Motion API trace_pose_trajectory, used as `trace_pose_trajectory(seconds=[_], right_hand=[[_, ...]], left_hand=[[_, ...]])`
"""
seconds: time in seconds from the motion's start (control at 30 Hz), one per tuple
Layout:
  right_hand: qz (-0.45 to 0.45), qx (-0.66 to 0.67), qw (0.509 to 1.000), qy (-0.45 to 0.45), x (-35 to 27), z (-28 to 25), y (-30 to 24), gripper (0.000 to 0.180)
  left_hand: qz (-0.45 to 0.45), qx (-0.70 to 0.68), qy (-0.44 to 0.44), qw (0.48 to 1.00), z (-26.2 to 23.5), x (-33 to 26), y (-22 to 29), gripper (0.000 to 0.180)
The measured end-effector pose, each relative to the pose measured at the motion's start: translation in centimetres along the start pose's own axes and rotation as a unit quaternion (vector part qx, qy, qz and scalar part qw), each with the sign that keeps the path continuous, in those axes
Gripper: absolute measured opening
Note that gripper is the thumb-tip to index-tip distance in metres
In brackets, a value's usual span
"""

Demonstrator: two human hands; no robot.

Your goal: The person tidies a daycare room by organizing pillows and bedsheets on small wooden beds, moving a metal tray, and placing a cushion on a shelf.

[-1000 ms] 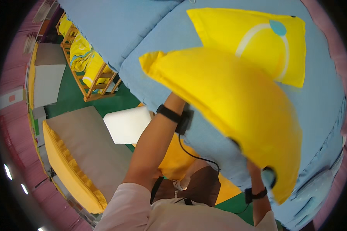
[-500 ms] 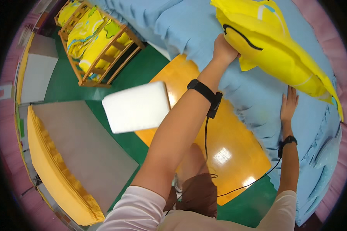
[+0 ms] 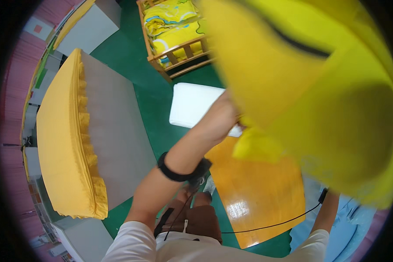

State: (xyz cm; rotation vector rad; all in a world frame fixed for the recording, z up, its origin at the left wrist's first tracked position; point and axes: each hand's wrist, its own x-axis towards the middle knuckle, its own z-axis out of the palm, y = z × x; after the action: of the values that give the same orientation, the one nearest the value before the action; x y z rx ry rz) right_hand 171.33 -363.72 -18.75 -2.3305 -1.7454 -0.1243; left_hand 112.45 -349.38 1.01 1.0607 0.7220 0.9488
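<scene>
My left hand (image 3: 226,114) is closed on the lower left corner of a big yellow pillow (image 3: 292,113) with a dark curved line on its cover. Held up close, the pillow fills much of the upper right and is smeared by motion. The pillow covers my right hand; just the forearm (image 3: 328,209) with a black wrist strap shows below it, so its fingers cannot be seen. Beyond my left hand lies a white, rounded rectangular slab (image 3: 194,102), partly hidden by that hand and arm.
An orange wooden tabletop (image 3: 262,196) stands before me, with the light blue bedding (image 3: 336,236) to its right. At the left is a grey box-like piece with a yellow frilled cover (image 3: 65,139). A small wooden bed (image 3: 183,50) holds yellow bedding. A black cable crosses from my right wrist.
The yellow pillow has come nearer, off the blue bedding, still held by my left hand. My right hand, earlier flat on the blue bedding, is now covered. The view has turned left.
</scene>
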Motion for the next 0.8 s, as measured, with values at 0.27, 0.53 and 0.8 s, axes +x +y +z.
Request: trace_pose_trajectory(seconds=[0.27, 0.53, 0.8], right_hand=[[0.022, 0.516, 0.808, -0.285, -10.8, -9.8, -27.5, 0.057], [0.043, 0.649, 0.477, -0.591, -10.1, -8.0, -57.5, 0.060], [0.165, 0.733, 0.297, -0.589, -2.0, -9.3, -74.8, 0.074]], left_hand=[[-0.046, -0.256, 0.337, 0.905, -9.0, -20.7, 6.7, 0.027], [-0.053, -0.154, 0.304, 0.939, -19.1, -28.7, 10.6, 0.028], [-0.006, -0.189, 0.437, 0.880, -37.6, -28.2, 14.4, 0.028]])
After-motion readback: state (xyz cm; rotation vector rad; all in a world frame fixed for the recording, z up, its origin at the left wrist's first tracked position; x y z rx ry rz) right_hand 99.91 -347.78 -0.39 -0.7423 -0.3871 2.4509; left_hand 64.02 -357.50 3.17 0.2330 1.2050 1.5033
